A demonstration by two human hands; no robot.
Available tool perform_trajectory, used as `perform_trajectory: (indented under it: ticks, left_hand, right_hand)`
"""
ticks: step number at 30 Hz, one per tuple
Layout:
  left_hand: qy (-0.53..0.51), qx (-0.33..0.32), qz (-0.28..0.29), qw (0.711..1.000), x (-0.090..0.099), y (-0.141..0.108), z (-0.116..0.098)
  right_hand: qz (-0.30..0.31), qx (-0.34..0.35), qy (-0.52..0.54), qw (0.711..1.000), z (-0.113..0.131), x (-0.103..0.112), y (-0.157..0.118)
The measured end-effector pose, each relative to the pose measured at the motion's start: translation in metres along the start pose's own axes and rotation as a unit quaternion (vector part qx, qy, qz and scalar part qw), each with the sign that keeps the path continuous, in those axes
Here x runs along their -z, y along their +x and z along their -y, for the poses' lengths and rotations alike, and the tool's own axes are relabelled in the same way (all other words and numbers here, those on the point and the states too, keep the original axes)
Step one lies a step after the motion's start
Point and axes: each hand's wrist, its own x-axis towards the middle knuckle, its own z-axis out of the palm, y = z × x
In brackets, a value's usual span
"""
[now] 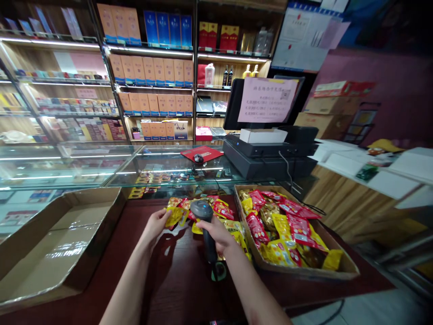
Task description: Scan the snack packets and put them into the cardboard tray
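My left hand [158, 227] pinches a yellow snack packet [174, 216] a little above the dark red counter. In my right hand [219, 234] is a black barcode scanner [203, 211], held by its handle, its head upright and a small blue light on top. Behind and beside the scanner lies a loose pile of red and yellow snack packets [223, 209], partly hidden by the scanner and my hand. To the right, a cardboard box [248, 243] is full of red, yellow and gold packets [282, 228].
On the left stands an open, shallow cardboard box [64, 225]. Beyond the counter [169, 280] is a glass display case [162, 164] with a red mat and a mouse [198, 158]. A monitor [233, 106] and black cash drawer [250, 158] stand behind the full box. Stocked shelves line the wall.
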Motion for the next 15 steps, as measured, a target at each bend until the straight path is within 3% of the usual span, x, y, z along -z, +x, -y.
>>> perform_trajectory:
  ticks: [5, 9, 11, 15]
  left_hand:
    - [0.02, -0.045, 0.111, 0.993, -0.008, 0.003, -0.034]
    - [0.01, -0.06, 0.07, 0.996, -0.031, 0.006, -0.041]
    - [-0.054, -0.03, 0.057, 0.996, -0.043, 0.005, -0.037]
    - [-0.161, 0.068, 0.165, 0.971, -0.057, 0.007, -0.021]
  right_hand:
    - [0.052, 0.055, -0.016, 0.997, 0.011, -0.009, 0.008]
    - [0.022, 0.061, -0.007, 0.998, 0.007, -0.007, 0.007]
    - [-0.012, 0.049, 0.002, 0.999, 0.005, -0.002, 0.005]
    - [-0.048, 0.054, 0.009, 0.997, 0.004, 0.01, 0.001]
